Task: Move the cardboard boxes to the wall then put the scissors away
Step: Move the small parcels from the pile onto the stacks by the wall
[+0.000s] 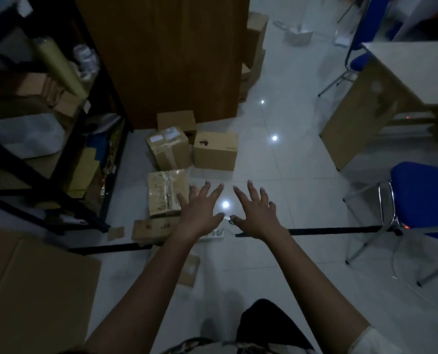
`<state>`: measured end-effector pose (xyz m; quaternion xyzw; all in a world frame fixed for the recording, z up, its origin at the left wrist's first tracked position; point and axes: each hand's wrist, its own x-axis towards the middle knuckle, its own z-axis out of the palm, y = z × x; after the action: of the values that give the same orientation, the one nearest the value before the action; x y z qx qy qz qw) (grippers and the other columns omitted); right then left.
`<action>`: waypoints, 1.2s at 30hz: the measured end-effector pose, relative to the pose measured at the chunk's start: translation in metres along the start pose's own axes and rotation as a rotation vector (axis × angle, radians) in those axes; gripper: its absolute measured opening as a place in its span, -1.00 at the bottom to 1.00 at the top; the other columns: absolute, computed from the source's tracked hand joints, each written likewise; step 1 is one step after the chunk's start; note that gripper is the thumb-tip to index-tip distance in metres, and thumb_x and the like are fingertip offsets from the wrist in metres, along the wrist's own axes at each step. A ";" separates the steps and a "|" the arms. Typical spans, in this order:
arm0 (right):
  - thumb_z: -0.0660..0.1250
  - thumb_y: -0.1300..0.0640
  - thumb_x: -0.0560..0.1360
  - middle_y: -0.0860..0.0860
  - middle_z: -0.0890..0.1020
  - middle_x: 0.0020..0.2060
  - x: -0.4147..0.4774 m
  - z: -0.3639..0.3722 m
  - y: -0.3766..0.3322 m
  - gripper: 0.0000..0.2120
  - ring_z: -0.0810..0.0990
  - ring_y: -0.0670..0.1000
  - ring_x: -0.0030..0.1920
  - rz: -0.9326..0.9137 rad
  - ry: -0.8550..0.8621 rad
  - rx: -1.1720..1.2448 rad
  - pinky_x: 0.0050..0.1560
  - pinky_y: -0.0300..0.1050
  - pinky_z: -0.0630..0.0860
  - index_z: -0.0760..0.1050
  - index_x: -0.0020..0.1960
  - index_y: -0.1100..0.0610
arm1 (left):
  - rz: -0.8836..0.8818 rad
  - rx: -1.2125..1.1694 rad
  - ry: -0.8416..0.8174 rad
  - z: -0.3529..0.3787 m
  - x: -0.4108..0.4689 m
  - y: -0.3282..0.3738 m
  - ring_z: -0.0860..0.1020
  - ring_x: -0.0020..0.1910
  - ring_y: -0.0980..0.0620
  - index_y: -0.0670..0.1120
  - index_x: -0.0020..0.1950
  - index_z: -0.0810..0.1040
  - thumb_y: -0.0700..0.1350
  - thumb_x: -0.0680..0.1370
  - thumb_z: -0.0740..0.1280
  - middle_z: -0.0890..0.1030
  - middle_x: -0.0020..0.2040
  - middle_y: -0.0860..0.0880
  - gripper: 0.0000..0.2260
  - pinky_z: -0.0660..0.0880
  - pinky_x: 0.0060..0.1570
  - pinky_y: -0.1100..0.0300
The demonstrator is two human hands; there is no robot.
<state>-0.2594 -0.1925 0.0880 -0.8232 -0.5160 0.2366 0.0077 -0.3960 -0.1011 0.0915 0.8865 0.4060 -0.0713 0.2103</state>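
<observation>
Several cardboard boxes sit on the white tiled floor by a brown wooden cabinet: a plain box (216, 154), a taped box with labels (168, 149), a smaller box behind them (176, 121), a crumpled taped box (165, 192) and a flat box (151, 228) nearest me. My left hand (200, 209) and my right hand (256, 212) reach forward side by side with fingers spread, holding nothing. The left hand hovers beside the crumpled box. No scissors show.
A black metal shelf rack (67, 159) full of goods stands at left. A large cardboard box (39, 290) lies at the near left. A desk (391, 98) and blue chairs (422, 198) stand at right. A white power strip (214, 235) lies under my hands.
</observation>
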 end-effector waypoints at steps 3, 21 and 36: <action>0.22 -0.16 0.59 0.05 -0.30 0.56 0.040 -0.014 0.025 -0.22 -0.20 0.25 0.55 0.062 -0.014 0.029 0.47 0.26 -0.01 -0.22 0.59 -0.09 | 0.018 -0.014 -0.056 -0.003 0.052 0.001 -0.15 0.55 -0.25 0.18 0.58 -0.10 0.14 0.59 0.23 -0.09 0.60 -0.02 -0.32 -0.07 0.42 -0.36; 0.25 -0.10 0.59 0.00 -0.14 0.59 0.370 -0.168 0.121 -0.27 -0.04 0.23 0.55 -0.110 -0.054 -0.026 0.44 0.23 0.10 -0.09 0.60 -0.07 | -0.089 -0.043 -0.011 -0.084 0.388 0.049 -0.13 0.55 -0.23 0.18 0.58 -0.07 0.16 0.59 0.21 -0.09 0.60 -0.01 -0.35 -0.12 0.42 -0.38; 0.28 -0.08 0.57 0.05 -0.05 0.59 0.663 -0.174 0.105 -0.24 0.15 0.27 0.49 -0.070 -0.264 -0.001 0.36 0.21 0.27 -0.09 0.60 -0.02 | -0.214 -0.068 -0.263 -0.103 0.648 -0.081 -0.16 0.54 -0.26 0.15 0.58 -0.04 0.10 0.58 0.25 -0.07 0.60 0.00 -0.34 0.03 0.43 -0.31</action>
<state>0.1348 0.3647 -0.0375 -0.7663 -0.5412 0.3422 -0.0526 -0.0338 0.4374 -0.0336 0.8137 0.4693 -0.1949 0.2824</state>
